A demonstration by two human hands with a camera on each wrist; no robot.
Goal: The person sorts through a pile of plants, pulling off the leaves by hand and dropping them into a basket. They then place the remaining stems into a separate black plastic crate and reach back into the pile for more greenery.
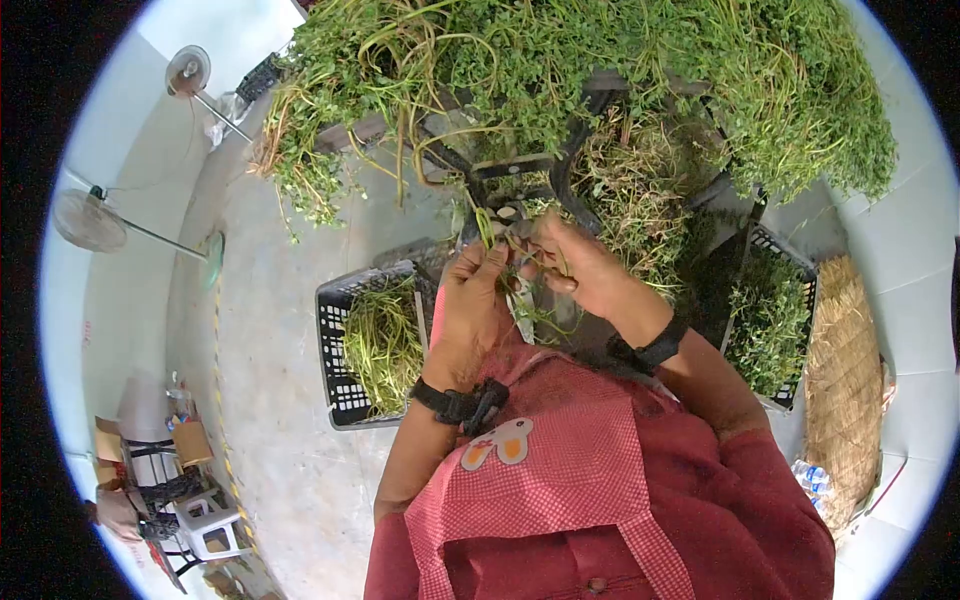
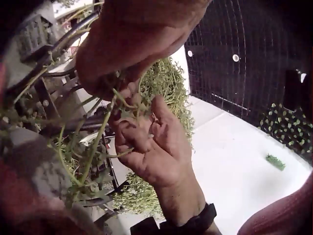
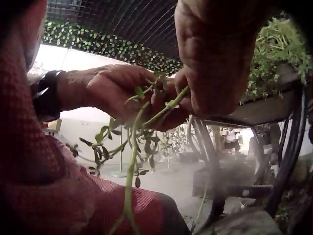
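Note:
In the head view my left hand (image 1: pixel 468 298) pinches thin green plant stems (image 1: pixel 486 228) between thumb and fingers. My right hand (image 1: pixel 582 262) is close beside it, fingers curled at the same stems. Seen from the left wrist, the right hand (image 2: pixel 164 147) turns its palm up, and a stem (image 2: pixel 100 132) runs between the two hands. From the right wrist, a leafy stem (image 3: pixel 131 171) with small oval leaves hangs below the left hand (image 3: pixel 120 90), and the right hand (image 3: pixel 215 58) holds a stem piece near its fingertips.
A large heap of leafy greens (image 1: pixel 640 50) covers the table ahead. Beneath lies a pile of stems (image 1: pixel 650 185). Black crates stand on both sides, the left crate (image 1: pixel 335 385) holding stems, the right crate (image 1: pixel 800 265) greens. A woven sack (image 1: pixel 845 390) stands far right; fans (image 1: pixel 90 220) stand left.

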